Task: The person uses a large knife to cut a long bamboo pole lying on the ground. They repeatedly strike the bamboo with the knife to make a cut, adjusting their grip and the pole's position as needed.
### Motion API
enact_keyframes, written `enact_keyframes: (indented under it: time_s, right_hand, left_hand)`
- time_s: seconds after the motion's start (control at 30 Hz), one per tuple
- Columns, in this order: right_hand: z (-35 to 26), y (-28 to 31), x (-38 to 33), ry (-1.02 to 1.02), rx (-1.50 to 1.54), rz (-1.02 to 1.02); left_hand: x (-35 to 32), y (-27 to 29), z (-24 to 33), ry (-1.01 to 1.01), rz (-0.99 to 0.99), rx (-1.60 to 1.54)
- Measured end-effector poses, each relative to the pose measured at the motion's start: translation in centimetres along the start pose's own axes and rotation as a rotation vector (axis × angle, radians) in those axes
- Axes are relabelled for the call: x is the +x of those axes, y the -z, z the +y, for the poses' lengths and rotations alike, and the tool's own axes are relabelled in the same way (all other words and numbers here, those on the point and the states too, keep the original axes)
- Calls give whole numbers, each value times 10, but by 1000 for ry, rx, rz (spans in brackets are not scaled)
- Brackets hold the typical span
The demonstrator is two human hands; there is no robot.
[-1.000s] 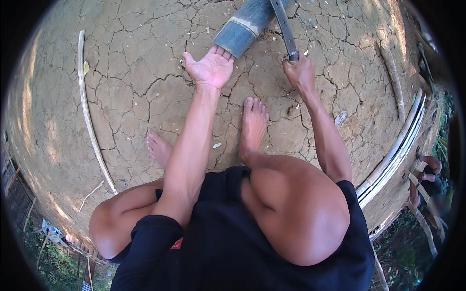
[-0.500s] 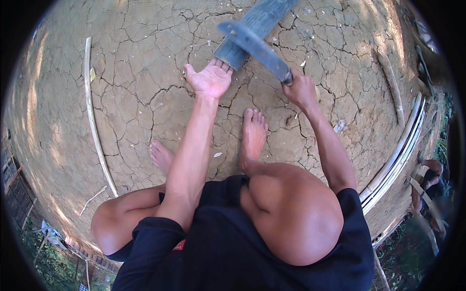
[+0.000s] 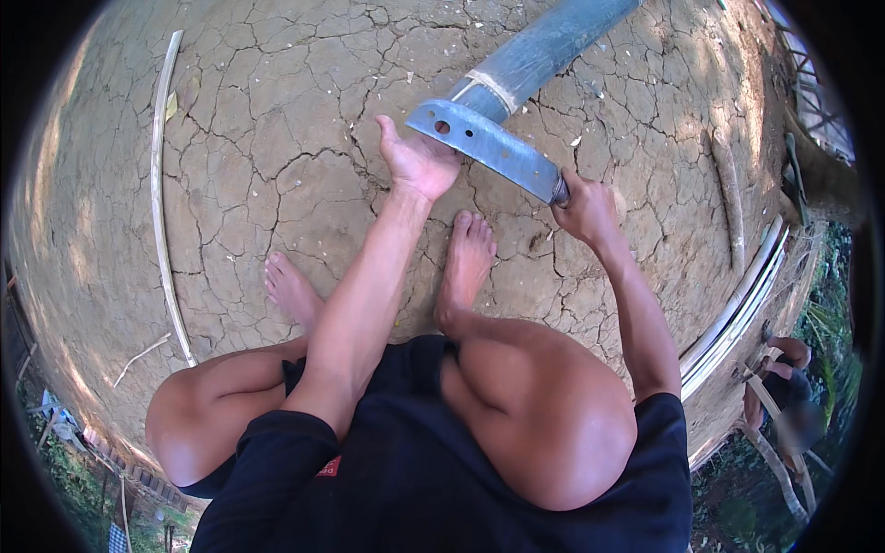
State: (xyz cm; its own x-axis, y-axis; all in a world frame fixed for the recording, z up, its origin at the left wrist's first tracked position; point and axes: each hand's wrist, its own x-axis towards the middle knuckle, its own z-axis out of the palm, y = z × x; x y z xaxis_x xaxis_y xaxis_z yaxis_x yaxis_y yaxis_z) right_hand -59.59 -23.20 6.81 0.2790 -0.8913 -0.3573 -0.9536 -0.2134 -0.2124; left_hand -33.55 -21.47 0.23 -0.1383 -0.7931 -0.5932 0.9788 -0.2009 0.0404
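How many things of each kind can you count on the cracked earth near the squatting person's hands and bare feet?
Thick grey-green bamboo poles: 1
Broad steel chopping blades: 1
Thin pale split bamboo strips: 2, one long, one short
Bare feet: 2
Total: 6

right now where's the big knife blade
In the head view the knife blade slants across the upper middle, its handle in the right hand. Its tip sits just above the left hand, at the near end of the bamboo pole.
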Motion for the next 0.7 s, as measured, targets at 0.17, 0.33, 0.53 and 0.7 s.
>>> enact_keyframes:
  time_s: [0.17, 0.33, 0.53, 0.7]
  right_hand:
    - [8, -1, 14, -308, 203, 76]
    - [-5, -9, -18, 78, 36, 30]
    - [-2, -18, -1, -173, 233, 135]
    - [0, -11, 5, -210, 201, 139]
  left_hand:
    - [3, -4, -3, 58, -33, -11]
    - [0, -12, 6, -7, -52, 128]
    - [-6, -18, 2, -27, -5, 139]
    - [-4, -14, 1, -11, -41, 138]
